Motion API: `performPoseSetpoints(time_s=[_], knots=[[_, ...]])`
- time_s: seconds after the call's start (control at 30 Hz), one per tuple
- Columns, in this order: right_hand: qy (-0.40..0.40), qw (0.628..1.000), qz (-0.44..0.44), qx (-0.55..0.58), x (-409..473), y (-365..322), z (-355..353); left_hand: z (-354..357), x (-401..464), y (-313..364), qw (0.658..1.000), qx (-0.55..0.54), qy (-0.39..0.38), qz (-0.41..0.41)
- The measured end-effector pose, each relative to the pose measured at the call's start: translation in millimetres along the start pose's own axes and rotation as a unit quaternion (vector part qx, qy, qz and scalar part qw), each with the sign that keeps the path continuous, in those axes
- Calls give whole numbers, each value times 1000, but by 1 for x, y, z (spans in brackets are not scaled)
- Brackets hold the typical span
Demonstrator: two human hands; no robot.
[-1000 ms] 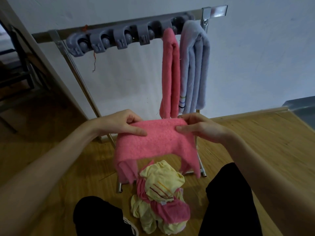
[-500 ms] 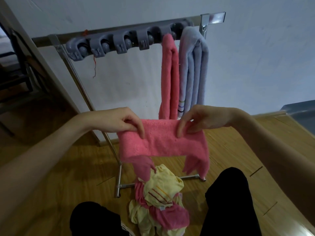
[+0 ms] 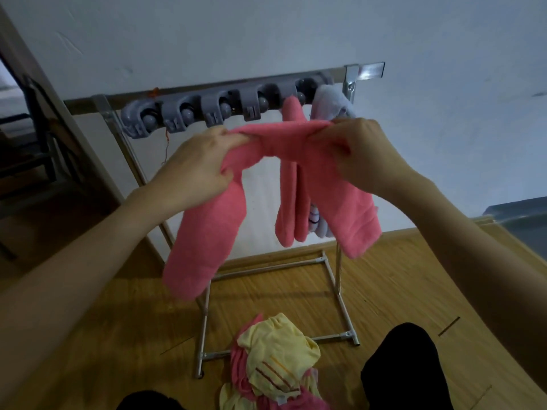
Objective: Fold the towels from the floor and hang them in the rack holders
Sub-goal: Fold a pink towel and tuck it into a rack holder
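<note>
A folded pink towel (image 3: 207, 226) is held up in front of the grey row of rack holders (image 3: 219, 110). My left hand (image 3: 195, 164) grips its left part and my right hand (image 3: 358, 152) grips its right part, with the middle bunched between them. Both ends hang down. Behind it, another pink towel (image 3: 291, 208) and a pale blue towel (image 3: 328, 102) hang from the two holders at the right. Several holders to the left hold nothing. A heap of yellow and pink towels (image 3: 275, 368) lies on the wooden floor.
The metal rack frame (image 3: 340, 294) stands on the wooden floor against a white wall. My dark-clothed knees (image 3: 405, 368) are at the bottom edge. A dark chair (image 3: 32, 149) stands at the left beyond a wooden door frame.
Both hands lifted the pink towel from waist height up to the holders. The towel's middle got squeezed narrower and its ends hang longer. The view tilted down, showing the rack's feet.
</note>
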State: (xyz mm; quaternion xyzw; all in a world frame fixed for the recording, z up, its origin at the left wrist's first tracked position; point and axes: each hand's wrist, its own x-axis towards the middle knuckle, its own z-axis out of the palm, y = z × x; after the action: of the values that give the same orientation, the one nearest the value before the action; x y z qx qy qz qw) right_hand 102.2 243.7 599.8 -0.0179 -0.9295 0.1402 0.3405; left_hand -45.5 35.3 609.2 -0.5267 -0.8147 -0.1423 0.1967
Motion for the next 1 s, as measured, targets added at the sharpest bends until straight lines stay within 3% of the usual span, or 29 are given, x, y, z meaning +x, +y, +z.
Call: performPoseSetpoints(time_s=[0.1, 0.3, 0.5, 0.73, 0.83, 0.93, 1.0], knots=[[63, 997, 23, -28, 26, -1, -13, -12, 23, 4, 996, 36, 76, 5], [124, 988, 65, -68, 65, 6, -15, -23, 68, 5, 991, 83, 109, -6], [178, 977, 105, -57, 86, 20, 11, -4, 102, 5, 988, 120, 97, -22], [180, 980, 73, -48, 83, 28, 44, 32, 114, -7, 991, 98, 91, -30], [180, 981, 68, 20, 76, 41, 58, 48, 111, -11, 992, 84, 86, -40], [157, 967, 88, 179, 73, 51, 70, 62, 108, -13, 992, 67, 91, -51], [143, 963, 124, 192, 70, 55, 77, 68, 107, -13, 993, 51, 98, -52]])
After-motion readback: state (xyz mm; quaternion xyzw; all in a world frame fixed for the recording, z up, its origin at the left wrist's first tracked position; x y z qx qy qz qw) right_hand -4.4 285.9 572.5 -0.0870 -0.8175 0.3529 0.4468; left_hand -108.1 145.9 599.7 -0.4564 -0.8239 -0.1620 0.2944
